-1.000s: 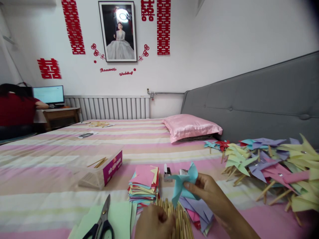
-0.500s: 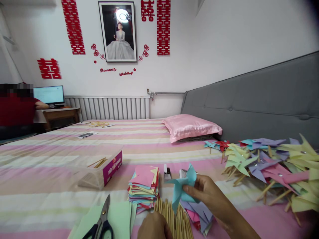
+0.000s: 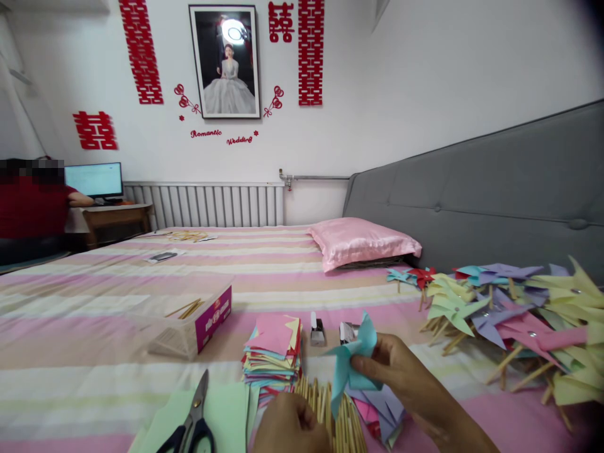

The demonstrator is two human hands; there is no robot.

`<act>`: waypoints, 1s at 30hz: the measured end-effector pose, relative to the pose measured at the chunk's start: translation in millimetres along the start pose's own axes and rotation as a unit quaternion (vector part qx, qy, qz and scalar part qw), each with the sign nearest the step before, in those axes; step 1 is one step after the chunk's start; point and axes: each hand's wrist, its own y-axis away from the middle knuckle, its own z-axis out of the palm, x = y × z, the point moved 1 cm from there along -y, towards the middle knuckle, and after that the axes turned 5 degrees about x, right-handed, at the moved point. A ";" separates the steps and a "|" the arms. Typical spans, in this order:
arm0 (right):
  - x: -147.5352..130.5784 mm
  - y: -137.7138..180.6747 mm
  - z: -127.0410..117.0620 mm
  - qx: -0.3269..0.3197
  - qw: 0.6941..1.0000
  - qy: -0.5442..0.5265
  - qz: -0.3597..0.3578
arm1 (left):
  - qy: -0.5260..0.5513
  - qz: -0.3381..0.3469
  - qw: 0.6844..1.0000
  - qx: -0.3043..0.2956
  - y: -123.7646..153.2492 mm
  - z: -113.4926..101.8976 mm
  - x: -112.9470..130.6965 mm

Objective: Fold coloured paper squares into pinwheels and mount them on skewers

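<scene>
My right hand [image 3: 394,371] pinches a light blue paper pinwheel [image 3: 353,355] between thumb and fingers, its blades folded inward. My left hand [image 3: 292,425] is curled at the bottom, against a bundle of wooden sticks [image 3: 346,421]. Whatever its fingers hold, if anything, is hidden. Behind that hand rises a stack of coloured paper squares [image 3: 271,343], pink on top. Beneath the pinwheel lie purple and pink paper pieces [image 3: 380,406]. Two small boxes stand beyond, an open one [image 3: 317,330] and another [image 3: 348,331] partly behind the pinwheel.
Finished pinwheels [image 3: 514,321] on sticks are heaped at right. Scissors [image 3: 193,415] lie on green paper [image 3: 226,415]. A clear plastic box [image 3: 182,336] holds a few sticks. Farther off are a pink pillow [image 3: 363,242], a grey headboard [image 3: 495,176] and a person in red [image 3: 31,207].
My left hand has risen slightly and turned, its fingers still curled. My right hand has shifted a little right and down with the pinwheel.
</scene>
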 end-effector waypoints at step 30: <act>-1.8 4.6 13.8 -0.071 0.966 0.098 -0.230 | 0.367 0.170 0.914 -0.027 -1.5 -29.5 17.5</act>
